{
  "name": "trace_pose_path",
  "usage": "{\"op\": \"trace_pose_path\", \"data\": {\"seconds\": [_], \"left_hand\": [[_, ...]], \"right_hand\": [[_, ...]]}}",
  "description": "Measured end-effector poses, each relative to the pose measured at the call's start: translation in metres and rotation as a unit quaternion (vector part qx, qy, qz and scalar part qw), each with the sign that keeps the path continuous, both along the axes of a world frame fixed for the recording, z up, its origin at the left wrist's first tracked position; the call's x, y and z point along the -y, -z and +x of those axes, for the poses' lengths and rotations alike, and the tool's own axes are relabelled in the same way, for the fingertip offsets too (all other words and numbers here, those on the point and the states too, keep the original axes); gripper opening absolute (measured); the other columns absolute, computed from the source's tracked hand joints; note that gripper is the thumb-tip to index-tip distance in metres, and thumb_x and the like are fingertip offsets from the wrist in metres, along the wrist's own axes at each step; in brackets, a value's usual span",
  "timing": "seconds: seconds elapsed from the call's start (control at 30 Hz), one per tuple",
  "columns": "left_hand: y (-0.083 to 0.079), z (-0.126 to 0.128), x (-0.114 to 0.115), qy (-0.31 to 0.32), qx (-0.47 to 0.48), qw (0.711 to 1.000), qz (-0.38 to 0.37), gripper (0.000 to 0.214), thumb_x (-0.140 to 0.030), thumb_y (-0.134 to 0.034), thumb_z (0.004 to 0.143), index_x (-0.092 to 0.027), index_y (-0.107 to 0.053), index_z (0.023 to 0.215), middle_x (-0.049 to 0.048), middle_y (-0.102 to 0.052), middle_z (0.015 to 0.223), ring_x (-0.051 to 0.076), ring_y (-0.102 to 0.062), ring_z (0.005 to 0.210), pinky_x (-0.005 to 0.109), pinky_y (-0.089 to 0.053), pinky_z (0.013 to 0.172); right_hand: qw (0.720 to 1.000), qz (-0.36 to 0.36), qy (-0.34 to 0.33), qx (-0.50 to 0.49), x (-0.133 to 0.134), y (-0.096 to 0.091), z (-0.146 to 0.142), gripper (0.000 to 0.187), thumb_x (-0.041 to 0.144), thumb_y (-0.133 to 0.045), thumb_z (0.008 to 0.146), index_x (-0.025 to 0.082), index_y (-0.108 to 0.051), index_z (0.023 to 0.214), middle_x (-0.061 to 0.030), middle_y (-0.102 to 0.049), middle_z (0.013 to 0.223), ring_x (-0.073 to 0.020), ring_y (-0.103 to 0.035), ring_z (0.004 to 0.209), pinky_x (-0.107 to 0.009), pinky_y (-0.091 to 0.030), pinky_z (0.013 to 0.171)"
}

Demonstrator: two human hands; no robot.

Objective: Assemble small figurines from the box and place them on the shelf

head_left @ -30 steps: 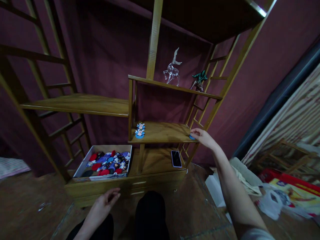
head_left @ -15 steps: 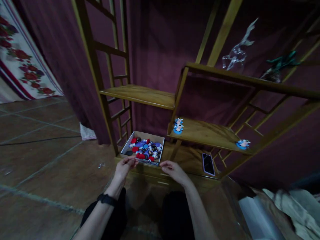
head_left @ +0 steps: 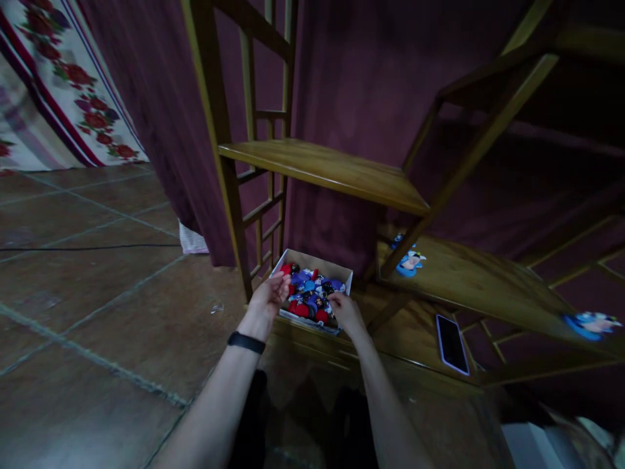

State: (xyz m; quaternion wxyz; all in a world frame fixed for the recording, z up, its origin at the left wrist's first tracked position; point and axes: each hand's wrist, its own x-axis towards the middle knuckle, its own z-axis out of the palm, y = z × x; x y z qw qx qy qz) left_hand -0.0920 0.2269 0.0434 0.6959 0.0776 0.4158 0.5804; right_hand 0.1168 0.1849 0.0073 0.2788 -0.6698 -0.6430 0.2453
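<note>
A shallow white cardboard box (head_left: 336, 267) stands on the shelf unit's low board. Jumbled small figurines (head_left: 312, 293) fill it, with red, blue, purple, black and white parts. My left hand (head_left: 271, 296), with a dark band on the wrist, is over the box's left edge. Its fingers are loosely curled and apart, and no object shows in them. At the right side of the box, my right hand (head_left: 346, 312) reaches in over the rim. Its fingertips are drawn together among the figurines; what they pinch, if anything, is too small to make out.
A wooden shelf (head_left: 322, 166) juts out above the box. On the middle shelf (head_left: 469, 273) to the right, blue-based figurines (head_left: 410, 262) stand near the left post and another figurine (head_left: 593, 324) near the right end. A phone (head_left: 452, 344) lies on the low board.
Both hands have moved forward from the box's front edge: the left to its left rim, the right in over its right side. The view has come closer to the shelf unit.
</note>
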Motion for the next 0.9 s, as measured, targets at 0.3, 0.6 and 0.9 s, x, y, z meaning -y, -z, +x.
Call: {"op": "trace_pose_path", "data": {"seconds": [0.3, 0.6, 0.9], "left_hand": [[-0.017, -0.008, 0.001, -0.033, 0.082, 0.996, 0.004, 0.019, 0.0, -0.044, 0.079, -0.012, -0.057, 0.086, 0.0041, -0.063, 0.065, 0.009, -0.061, 0.052, 0.017, -0.05, 0.047], [-0.023, -0.01, -0.006, -0.036, 0.113, 0.993, 0.002, 0.016, -0.002, -0.046, 0.08, -0.012, -0.057, 0.085, 0.0044, -0.063, 0.066, 0.009, -0.062, 0.054, 0.019, -0.051, 0.048], [-0.025, -0.013, -0.008, -0.056, 0.119, 0.991, -0.008, 0.016, -0.003, -0.045, 0.081, -0.012, -0.057, 0.086, 0.005, -0.063, 0.069, 0.01, -0.062, 0.055, 0.019, -0.051, 0.048]], "right_hand": [[0.98, 0.017, -0.032, 0.195, -0.053, 0.004, -0.036, 0.026, 0.019, -0.038, 0.086, 0.018, -0.062, 0.096, -0.009, -0.06, 0.099, -0.0184, -0.053, 0.098, -0.028, -0.033, 0.09], [0.979, -0.012, 0.041, 0.2, -0.082, 0.024, -0.067, 0.028, 0.021, -0.044, 0.081, 0.012, -0.061, 0.101, -0.0167, -0.055, 0.113, -0.027, -0.044, 0.109, -0.036, -0.033, 0.089], [0.984, -0.003, 0.094, 0.154, -0.087, 0.03, -0.071, 0.027, 0.013, -0.046, 0.077, 0.015, -0.057, 0.101, -0.0125, -0.061, 0.106, -0.0233, -0.051, 0.104, -0.035, -0.033, 0.089]]}}
